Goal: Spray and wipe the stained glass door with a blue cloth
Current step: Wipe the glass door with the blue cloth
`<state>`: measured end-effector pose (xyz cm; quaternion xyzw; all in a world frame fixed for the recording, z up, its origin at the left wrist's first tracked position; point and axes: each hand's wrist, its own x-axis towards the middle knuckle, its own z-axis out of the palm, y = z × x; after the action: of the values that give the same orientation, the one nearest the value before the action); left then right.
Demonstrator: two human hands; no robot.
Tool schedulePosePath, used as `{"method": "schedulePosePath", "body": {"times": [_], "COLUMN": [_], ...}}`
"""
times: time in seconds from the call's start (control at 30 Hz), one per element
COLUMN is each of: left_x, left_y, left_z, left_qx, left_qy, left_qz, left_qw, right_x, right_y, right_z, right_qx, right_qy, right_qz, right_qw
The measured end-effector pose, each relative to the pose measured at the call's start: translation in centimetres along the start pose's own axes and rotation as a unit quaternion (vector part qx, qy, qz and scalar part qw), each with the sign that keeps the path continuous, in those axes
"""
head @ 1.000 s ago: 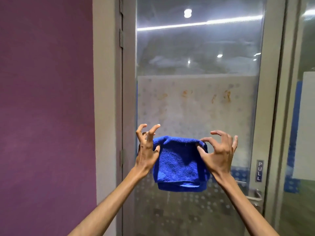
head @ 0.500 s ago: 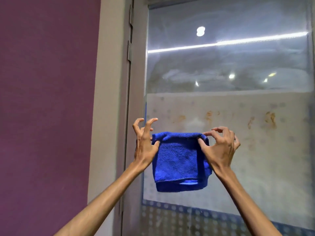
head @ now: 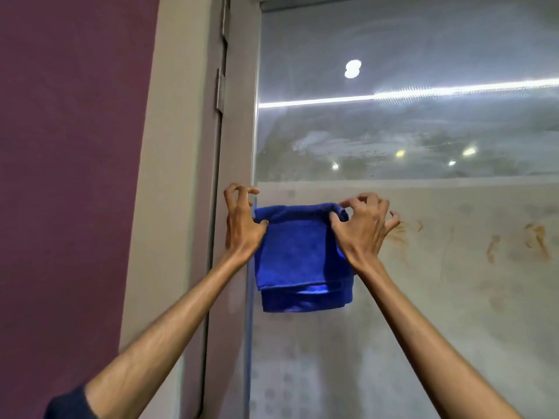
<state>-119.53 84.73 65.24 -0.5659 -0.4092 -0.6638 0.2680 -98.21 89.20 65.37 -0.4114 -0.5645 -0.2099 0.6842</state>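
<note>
A folded blue cloth (head: 298, 258) hangs in front of the glass door (head: 423, 297), near the glass's left edge. My left hand (head: 242, 228) pinches the cloth's upper left corner, the other fingers curled and spread. My right hand (head: 363, 228) pinches its upper right corner the same way. Whether the cloth touches the glass I cannot tell. Orange-brown stains (head: 535, 240) smear the frosted band to the right of my right hand. The clear upper glass looks hazy and streaked.
The grey door frame (head: 239, 131) with a metal hinge (head: 220, 89) stands just left of the cloth. A purple wall (head: 69, 176) fills the left side. Ceiling lights reflect in the upper glass.
The view has closed in on the door and tilted upward; the handle and PULL sign have left the frame. Both hands still hold the cloth, now raised to the frosted band's top edge.
</note>
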Motion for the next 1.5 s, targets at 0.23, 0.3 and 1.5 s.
{"method": "schedulePosePath", "body": {"times": [0.23, 0.3, 1.5], "left_x": [-0.1, -0.2, -13.9], "left_y": [-4.6, -5.5, -15.4], "left_z": [1.6, 1.7, 1.0], "left_qx": [0.050, 0.074, 0.142], "left_qy": [0.032, 0.052, -0.074], "left_qz": [-0.014, 0.001, 0.129], "left_qw": [0.998, 0.996, 0.979], "right_x": [-1.3, -1.9, -26.9], "right_y": [0.6, 0.0, 6.5], "right_z": [4.2, 4.8, 8.8], "right_qx": [-0.056, -0.065, -0.169], "right_qy": [0.083, 0.104, -0.138], "right_qz": [-0.038, -0.100, -0.314], "right_qw": [0.994, 0.987, 0.924]}}
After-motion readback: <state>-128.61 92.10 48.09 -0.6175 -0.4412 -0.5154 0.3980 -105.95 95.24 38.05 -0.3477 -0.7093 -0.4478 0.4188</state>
